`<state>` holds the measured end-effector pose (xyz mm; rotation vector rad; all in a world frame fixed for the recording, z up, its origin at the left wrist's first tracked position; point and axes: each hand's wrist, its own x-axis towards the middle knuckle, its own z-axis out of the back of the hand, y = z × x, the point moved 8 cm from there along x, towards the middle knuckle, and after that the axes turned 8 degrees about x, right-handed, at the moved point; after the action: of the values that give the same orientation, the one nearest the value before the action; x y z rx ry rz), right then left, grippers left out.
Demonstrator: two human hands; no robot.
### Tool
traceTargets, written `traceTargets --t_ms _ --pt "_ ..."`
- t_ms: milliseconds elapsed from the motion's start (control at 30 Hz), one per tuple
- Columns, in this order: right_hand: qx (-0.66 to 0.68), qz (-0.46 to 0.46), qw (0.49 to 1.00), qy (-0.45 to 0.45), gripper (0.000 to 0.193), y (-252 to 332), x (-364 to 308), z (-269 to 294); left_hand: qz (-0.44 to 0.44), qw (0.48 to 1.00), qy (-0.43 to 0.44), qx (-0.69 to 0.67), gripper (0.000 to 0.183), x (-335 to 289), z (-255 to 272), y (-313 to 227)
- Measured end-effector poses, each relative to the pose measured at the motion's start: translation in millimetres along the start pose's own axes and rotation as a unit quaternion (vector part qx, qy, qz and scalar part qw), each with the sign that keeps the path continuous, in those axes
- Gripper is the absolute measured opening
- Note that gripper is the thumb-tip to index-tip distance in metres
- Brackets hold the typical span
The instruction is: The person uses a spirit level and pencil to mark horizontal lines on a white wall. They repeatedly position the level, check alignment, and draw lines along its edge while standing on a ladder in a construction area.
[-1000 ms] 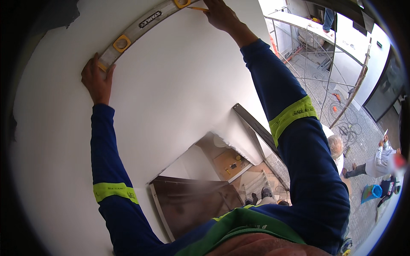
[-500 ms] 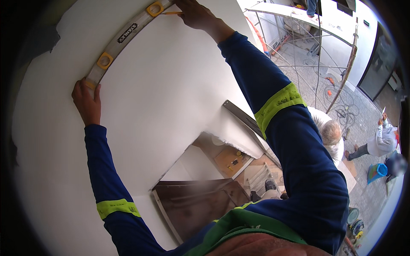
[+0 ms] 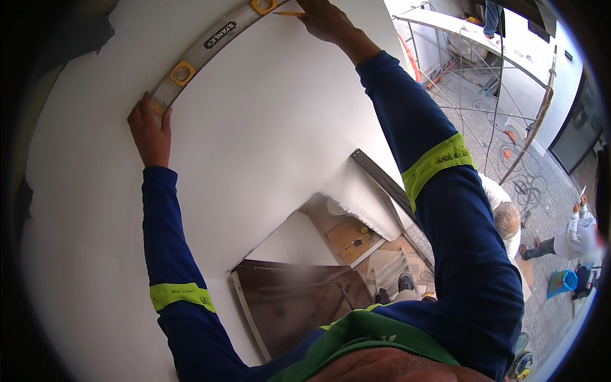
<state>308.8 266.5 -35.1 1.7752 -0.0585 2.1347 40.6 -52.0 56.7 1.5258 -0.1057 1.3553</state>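
A long grey spirit level [image 3: 207, 48] with yellow vial frames lies slantwise against a white wall panel [image 3: 242, 146]. At its lower left end my left hand [image 3: 151, 137] is closed on it, fingers on one side and thumb on the other. My right hand [image 3: 328, 22] is up near the other end, which runs out of the top of the picture. It grips a yellow pencil [image 3: 289, 14], whose tip points left toward the level's edge. Some fingers of this hand are cut off by the picture's top edge.
Below the panel, a ragged-edged opening shows a brown board [image 3: 299, 299] and a ladder [image 3: 391, 274]. A metal channel [image 3: 382, 178] leans by my right arm. At right stand scaffolding [image 3: 541, 114], a person in white [image 3: 503, 216], another person [image 3: 569, 239] and a blue bucket [image 3: 562, 283].
The view has shifted, so the wall, level and both arms appear farther right and slightly higher. Both hands keep their places on the level and pencil.
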Motion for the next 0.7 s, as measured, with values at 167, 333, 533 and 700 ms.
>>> traceTargets --t_ms 167,333,533,700 --pt "-0.011 0.011 1.0 0.005 0.069 3 -1 3 0.003 0.999 -0.015 -0.031 0.058 -1 3 -2" --pt "0.008 0.011 1.0 -0.004 0.068 7 -2 11 -0.003 1.0 0.002 -0.027 0.058 -1 4 -2" --pt "-0.006 0.002 1.0 0.008 0.069 6 -2 9 -0.019 0.999 -0.005 -0.027 0.059 -3 5 -4" --pt "-0.009 -0.003 1.0 0.013 0.068 6 -3 10 -0.022 0.999 -0.003 -0.024 0.059 -4 3 -3"
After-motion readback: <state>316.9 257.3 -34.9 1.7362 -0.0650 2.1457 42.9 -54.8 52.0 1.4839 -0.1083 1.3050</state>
